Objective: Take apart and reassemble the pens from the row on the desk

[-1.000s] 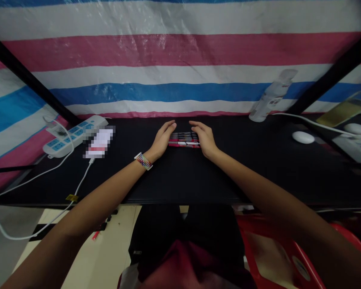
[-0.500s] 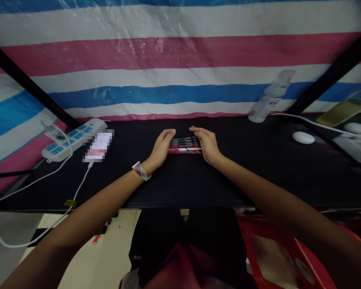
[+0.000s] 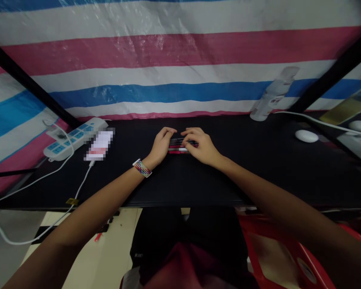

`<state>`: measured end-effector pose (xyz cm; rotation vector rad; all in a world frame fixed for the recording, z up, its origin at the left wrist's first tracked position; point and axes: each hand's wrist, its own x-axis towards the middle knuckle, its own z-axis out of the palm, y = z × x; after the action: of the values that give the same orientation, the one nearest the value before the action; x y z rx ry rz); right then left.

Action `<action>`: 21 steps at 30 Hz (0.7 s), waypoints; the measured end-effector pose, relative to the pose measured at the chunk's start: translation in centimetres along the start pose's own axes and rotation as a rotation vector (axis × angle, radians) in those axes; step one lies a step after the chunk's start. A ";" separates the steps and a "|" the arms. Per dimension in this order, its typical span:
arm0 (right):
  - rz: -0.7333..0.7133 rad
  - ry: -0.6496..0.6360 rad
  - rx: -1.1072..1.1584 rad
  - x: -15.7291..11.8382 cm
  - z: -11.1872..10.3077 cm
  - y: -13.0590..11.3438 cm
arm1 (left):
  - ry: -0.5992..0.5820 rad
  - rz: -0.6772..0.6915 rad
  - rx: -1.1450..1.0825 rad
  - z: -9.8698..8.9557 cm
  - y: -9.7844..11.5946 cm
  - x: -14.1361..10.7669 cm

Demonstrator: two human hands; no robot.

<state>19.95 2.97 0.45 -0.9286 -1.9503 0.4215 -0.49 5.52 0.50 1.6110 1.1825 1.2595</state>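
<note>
Several pens (image 3: 177, 148), dark ones behind and red and white ones in front, lie side by side on the black table (image 3: 180, 184). Against their left ends rests my left hand (image 3: 161, 147), upright on its edge, its fingers together and not wrapped round anything. My right hand (image 3: 200, 146) is over the right part of the row, palm down, with thumb and fingers apart and curved above the pens. It hides their right ends. A colourful woven band (image 3: 142, 168) circles my left wrist.
At the left are a white power strip (image 3: 58, 149), a blurred-out phone (image 3: 100, 145) and white cables. A clear bottle (image 3: 267, 100) and a white mouse-like object (image 3: 307, 136) are on the right. Behind the table hangs a striped sheet (image 3: 156, 52). A red stool (image 3: 255, 241) is below.
My right hand has moved left from beside the right ends of the pens to over them, palm turned down. My left hand has hardly moved.
</note>
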 end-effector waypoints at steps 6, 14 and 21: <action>-0.330 -0.263 -0.102 -0.5 -0.2 -2.2 | 0.019 0.024 -0.019 -0.1 -0.6 0.3; -0.349 -0.278 -0.198 -0.4 -0.8 -2.4 | -0.002 0.052 0.021 -0.3 -0.2 0.2; -0.372 -0.370 -0.286 -0.4 -0.9 -2.0 | 0.016 0.193 0.124 -0.2 0.1 0.0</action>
<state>19.98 1.28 1.95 -0.6676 -2.5114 0.1005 -0.64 5.50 0.62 1.8452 1.1559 1.3432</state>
